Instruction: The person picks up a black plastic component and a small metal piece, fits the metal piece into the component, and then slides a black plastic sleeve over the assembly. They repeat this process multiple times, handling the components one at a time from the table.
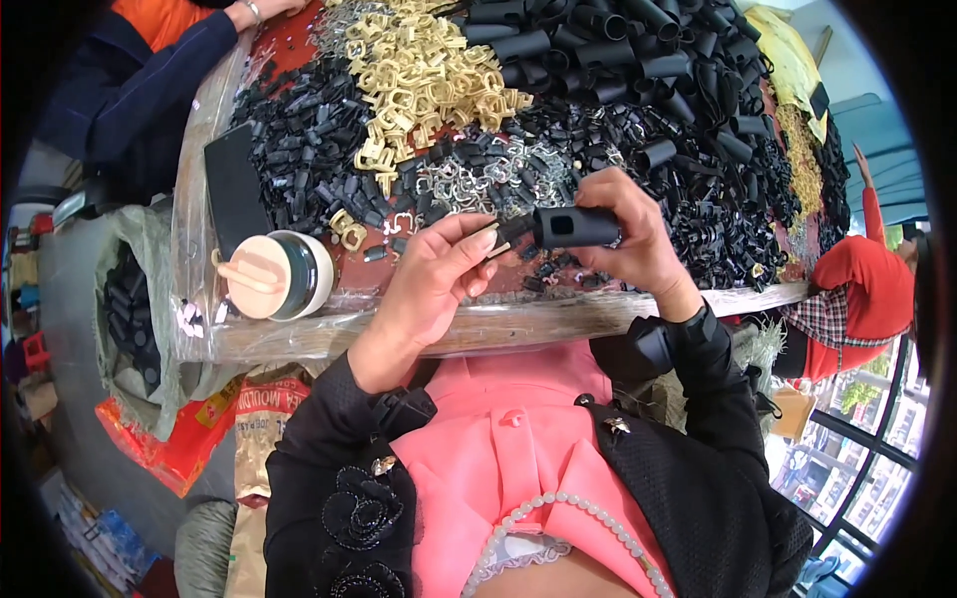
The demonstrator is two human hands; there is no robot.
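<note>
Black and smooth, the tube is in your right hand. Your right thumb is under it and your fingers curl over the top, clamped on its right end. The square hole in its side is left of those fingers and faces up at you. Your left hand pinches a small black piece with a tan clip by it, thumb and finger pressed together. The black piece points from your left fingertips to the open left end of the tube. They meet there, but I can't tell if it goes inside.

The tube looks light and stiff, like hard plastic, and maybe a bit slippery. It should not break easily. The round wall near your right fingers looks like a good place to hold it. The small piece looks light too, and the clip looks thin, so a soft pinch on its sides should do.

Just below your hands is the wooden table edge. To the left of your left fingers is a jar with a pale lid. Just past your fingertips is a heap of silver wire clips. Farther off, up and left, are small black bits and a pile of tan rings. Past your right fingers is a big pile of black tubes. Far past your left hand, someone's dark sleeve reaches over the table.
</note>
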